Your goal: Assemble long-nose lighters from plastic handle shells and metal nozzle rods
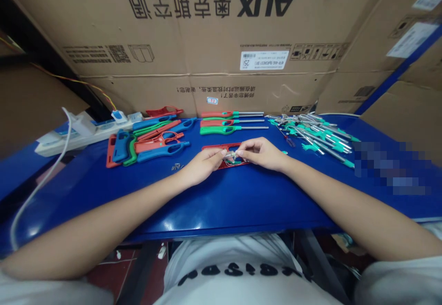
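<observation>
My left hand (206,163) is closed in a pinch on one end of a small pale part (232,155). At the other end, the thumb and fingers of my right hand (261,152) are also pinched on it. The part is too small to name, and thin wires seem to hang by it. Just below lies a red lighter handle shell (223,164) on the table, partly covered by my hands, with a bit of teal-green plastic (236,161) in its opening.
Assembled long-nosed lighters (218,130) lie behind my hands. Coloured handle shells (160,150) are piled left, near small metal pieces (177,167) and a power strip (93,131). Metal lighter tubes with teal ends (316,134) and a screwdriver (289,140) lie right. Cardboard (193,42) walls the back.
</observation>
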A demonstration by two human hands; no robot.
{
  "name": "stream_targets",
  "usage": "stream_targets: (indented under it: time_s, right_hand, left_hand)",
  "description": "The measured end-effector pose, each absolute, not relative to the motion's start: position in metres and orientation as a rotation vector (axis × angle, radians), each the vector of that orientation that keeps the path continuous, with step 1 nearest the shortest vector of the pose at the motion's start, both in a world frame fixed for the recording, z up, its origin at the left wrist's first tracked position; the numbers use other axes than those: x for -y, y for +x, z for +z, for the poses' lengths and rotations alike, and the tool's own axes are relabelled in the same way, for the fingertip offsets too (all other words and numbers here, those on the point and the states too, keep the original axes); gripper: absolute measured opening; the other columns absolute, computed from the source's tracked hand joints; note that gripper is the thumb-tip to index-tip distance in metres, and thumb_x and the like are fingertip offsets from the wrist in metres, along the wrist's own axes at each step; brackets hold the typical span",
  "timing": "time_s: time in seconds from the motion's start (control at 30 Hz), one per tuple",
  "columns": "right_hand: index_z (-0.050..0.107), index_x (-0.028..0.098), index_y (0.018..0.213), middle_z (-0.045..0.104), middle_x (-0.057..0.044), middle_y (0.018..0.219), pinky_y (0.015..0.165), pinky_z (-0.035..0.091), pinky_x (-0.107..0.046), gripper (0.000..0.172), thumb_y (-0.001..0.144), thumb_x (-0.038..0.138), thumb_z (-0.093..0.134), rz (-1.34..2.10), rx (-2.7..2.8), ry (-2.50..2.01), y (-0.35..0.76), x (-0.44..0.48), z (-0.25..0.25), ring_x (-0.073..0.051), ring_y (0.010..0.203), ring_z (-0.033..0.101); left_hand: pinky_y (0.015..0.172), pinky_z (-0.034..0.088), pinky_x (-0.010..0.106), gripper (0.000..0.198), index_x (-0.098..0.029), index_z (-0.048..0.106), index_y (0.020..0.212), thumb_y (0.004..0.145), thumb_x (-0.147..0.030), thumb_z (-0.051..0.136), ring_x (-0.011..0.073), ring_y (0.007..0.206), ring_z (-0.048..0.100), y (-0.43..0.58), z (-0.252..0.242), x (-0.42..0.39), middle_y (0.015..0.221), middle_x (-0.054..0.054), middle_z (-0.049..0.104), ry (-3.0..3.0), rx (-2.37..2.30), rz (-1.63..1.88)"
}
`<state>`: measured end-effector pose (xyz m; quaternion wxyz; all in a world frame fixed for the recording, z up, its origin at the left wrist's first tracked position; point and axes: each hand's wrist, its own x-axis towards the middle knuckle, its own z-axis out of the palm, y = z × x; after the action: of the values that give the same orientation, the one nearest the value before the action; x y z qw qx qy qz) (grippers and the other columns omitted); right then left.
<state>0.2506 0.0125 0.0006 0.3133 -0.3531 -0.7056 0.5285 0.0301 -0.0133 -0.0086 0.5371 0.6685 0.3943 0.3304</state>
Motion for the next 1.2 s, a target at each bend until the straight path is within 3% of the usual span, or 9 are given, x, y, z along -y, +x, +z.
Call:
stream_targets:
  time_s: [0.27, 0.43, 0.63, 0.93, 1.2]
  right_hand:
    - [0.068, 0.014, 0.082, 0.054, 0.006, 0.054, 0.045, 0.027, -0.023, 0.046, 0.075, 0.059, 0.076, 1.428, 1.846, -0.976, 0.251, -0.013, 0.002, -0.006, 0.045, 0.038]
    - [0.065, 0.015, 0.079, 0.054, 0.006, 0.050, 0.041, 0.024, -0.022, 0.043, 0.074, 0.055, 0.079, 1.484, 1.754, -0.973, 0.255, -0.018, 0.003, -0.005, 0.040, 0.037]
    - [0.065, 0.016, 0.076, 0.053, 0.007, 0.047, 0.039, 0.024, -0.022, 0.039, 0.071, 0.051, 0.083, 1.490, 1.705, -0.968, 0.257, -0.018, 0.002, -0.005, 0.038, 0.036]
    - [0.060, 0.017, 0.075, 0.051, 0.007, 0.046, 0.039, 0.021, -0.022, 0.049, 0.070, 0.062, 0.079, 1.438, 1.735, -1.026, 0.252, -0.014, 0.001, -0.005, 0.037, 0.035]
    - [0.060, 0.017, 0.072, 0.052, 0.005, 0.052, 0.044, 0.024, -0.022, 0.051, 0.067, 0.064, 0.079, 1.386, 1.745, -1.047, 0.250, -0.013, -0.004, -0.005, 0.044, 0.036]
  left_hand:
    - [0.047, 0.021, 0.024, 0.053, -0.015, 0.056, 0.082, 0.088, -0.068, 0.054, 0.0085, 0.051, 0.024, 0.031, -0.009, 0.014, 0.058, -0.008, 0.029, 1.586, -0.917, 0.795]
    - [0.049, 0.034, 0.022, 0.046, -0.014, 0.062, 0.103, 0.089, -0.058, 0.060, 0.0088, 0.052, 0.040, 0.032, 0.001, 0.020, 0.061, -0.006, 0.046, 1.694, -0.944, 0.843]
    - [0.051, 0.047, 0.022, 0.045, -0.014, 0.067, 0.104, 0.078, -0.050, 0.077, 0.0101, 0.055, 0.054, 0.029, -0.005, 0.018, 0.074, 0.000, 0.066, 1.647, -1.034, 0.896]
    - [0.053, 0.042, 0.021, 0.035, -0.017, 0.078, 0.110, 0.092, -0.042, 0.064, 0.0115, 0.055, 0.056, 0.026, -0.003, 0.024, 0.071, 0.002, 0.071, 1.997, -1.157, 0.898]
    - [0.061, 0.042, 0.023, 0.035, -0.018, 0.080, 0.108, 0.093, -0.045, 0.064, 0.0164, 0.070, 0.062, 0.030, -0.014, 0.024, 0.086, 0.005, 0.077, 1.987, -1.137, 0.913]
